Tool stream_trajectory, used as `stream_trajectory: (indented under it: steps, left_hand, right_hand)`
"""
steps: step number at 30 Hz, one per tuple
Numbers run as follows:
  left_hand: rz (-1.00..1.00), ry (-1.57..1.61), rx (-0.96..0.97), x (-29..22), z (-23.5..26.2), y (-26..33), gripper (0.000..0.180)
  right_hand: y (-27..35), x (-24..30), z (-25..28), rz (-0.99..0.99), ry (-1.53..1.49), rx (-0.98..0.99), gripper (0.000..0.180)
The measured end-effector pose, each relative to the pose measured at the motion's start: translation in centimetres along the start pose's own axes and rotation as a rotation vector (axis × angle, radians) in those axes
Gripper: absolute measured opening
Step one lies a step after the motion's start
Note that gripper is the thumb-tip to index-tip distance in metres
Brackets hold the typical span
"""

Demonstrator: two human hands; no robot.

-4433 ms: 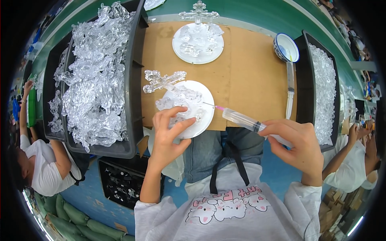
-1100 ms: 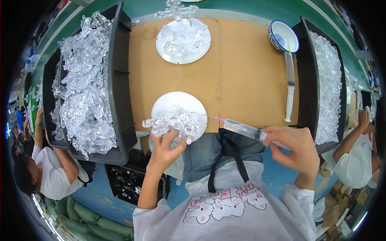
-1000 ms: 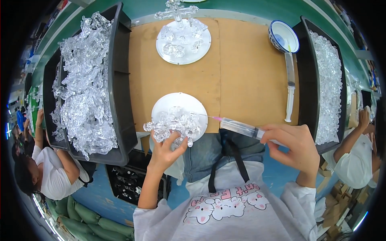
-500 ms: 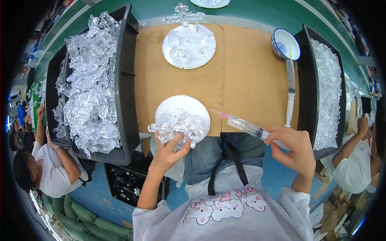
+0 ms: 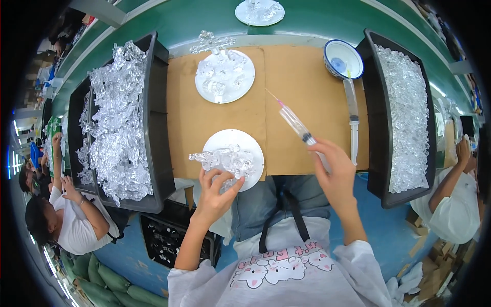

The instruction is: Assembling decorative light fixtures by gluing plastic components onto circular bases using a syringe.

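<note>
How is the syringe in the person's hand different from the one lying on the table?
The held syringe is raised at a slant in the right hand, while the lying syringe rests flat on the brown table beside the black tray. The held syringe ends in a thin needle with a pink hub; no needle shows on the lying syringe. Both are clear plastic with a dark plunger seal.

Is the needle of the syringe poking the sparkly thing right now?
No, the syringe in the right hand points up, apart from the clear piece.

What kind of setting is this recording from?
Most likely a factory assembly line: black bins heaped with clear plastic parts, a syringe in the right hand, other workers seated alongside.
</note>
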State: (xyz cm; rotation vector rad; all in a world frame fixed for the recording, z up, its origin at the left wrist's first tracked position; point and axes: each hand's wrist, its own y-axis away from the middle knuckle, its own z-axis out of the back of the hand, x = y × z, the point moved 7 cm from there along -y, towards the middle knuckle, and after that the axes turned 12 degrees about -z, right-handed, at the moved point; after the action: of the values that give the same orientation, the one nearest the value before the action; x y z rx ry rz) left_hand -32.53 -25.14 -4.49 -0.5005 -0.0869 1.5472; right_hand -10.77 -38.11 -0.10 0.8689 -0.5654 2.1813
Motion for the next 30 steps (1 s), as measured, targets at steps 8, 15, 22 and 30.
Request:
stream_trajectory:
  steps: [8,15,22,30]
  left_hand:
    - [0.018,0.011,0.089,-0.8,-0.7,-2.5,0.048]
    - [0.039,0.013,0.09,-0.9,-1.0,-3.1,0.048]
    - [0.029,0.009,0.061,-0.7,-1.0,-3.1,0.049]
    - [0.03,0.03,0.0,-0.9,-0.8,-2.9,0.059]
  right_hand:
    - [-2.7,-1.1,-2.5,0.029,0.173,-0.147,0.025]
    - [-2.2,1.1,-0.7,0.074,0.066,-0.063,0.033]
    - [-4.2,9.4,-0.5,0.276,-0.102,0.278,0.044]
    - [-5.0,12.6,-5.8,0.437,0.257,0.499,0.029]
